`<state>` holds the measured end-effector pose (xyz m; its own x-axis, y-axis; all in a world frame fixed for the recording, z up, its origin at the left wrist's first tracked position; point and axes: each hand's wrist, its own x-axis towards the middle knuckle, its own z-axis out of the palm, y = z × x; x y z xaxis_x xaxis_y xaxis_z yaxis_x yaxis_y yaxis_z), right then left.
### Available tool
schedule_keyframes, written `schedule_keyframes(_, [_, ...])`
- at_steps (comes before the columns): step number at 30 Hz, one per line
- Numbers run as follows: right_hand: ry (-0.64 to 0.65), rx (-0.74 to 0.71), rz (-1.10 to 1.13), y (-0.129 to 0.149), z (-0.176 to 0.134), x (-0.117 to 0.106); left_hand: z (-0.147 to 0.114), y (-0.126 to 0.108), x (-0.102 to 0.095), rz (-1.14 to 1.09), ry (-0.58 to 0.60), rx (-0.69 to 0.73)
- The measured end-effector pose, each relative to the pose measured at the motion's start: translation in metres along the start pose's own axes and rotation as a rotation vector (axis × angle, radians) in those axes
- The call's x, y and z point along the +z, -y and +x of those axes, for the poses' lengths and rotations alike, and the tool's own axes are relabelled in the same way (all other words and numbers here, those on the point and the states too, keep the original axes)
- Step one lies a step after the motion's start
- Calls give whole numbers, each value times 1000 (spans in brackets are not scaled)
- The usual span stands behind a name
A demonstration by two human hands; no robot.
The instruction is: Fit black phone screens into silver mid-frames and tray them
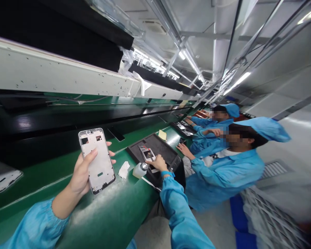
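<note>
My left hand holds a pale, bare phone frame upright above the green bench, thumb across its inner face and fingers behind its right edge. Cut-outs show near the top of the frame. Further right, my right hand reaches over a black tray. Its fingers grip the lower part of a second phone frame, which has a dark patch and red spots; the thumb is largely hidden. A small bottle with a metal cap stands by the tray's near edge, beside a crumpled white wipe.
Another phone housing lies at the far left, and a dark phone-shaped piece behind my left hand. A yellow paper is behind the tray. Co-workers in blue sit to the right, one hand near the tray. A white shelf edge runs above.
</note>
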<state>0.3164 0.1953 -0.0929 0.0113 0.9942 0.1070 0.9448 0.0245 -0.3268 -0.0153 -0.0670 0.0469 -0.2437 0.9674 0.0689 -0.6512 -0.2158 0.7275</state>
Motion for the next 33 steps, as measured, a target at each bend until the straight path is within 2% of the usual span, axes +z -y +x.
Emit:
schedule_keyframes(4, [-21,-5,158,3,-4,-20,1,5,0,-9,-19,-18])
schedule_keyframes(8, [-71,-16,323,-4,-10,-63,7,9,-7,-15,21,-35])
schedule_keyframes(11, [-118,-60,475,-5,-28,-100,7,13,-9,-1,139,-70])
schedule_keyframes(13, [-119,-115,569,6,-52,-111,3,19,-5,-9,251,-148])
schedule_keyframes(15, [-76,-184,646,29,-83,-107,-4,31,0,-40,330,-265])
schedule_keyframes(17, [-24,-273,745,61,-114,-90,-10,48,6,-70,356,-366])
schedule_keyframes(21, [28,-391,940,120,-157,-56,-13,79,8,-52,435,-416])
schedule_keyframes(24, [-48,-353,1070,138,-165,-52,-10,86,4,68,438,-331])
schedule_keyframes(27, [-145,-366,1132,140,-165,-66,-8,82,0,177,436,-228])
schedule_keyframes(30, [-150,-484,1106,143,-167,-81,-8,79,-1,353,502,-96])
schedule_keyframes(33, [-109,-498,1128,153,-172,-87,-10,79,-2,541,556,21])
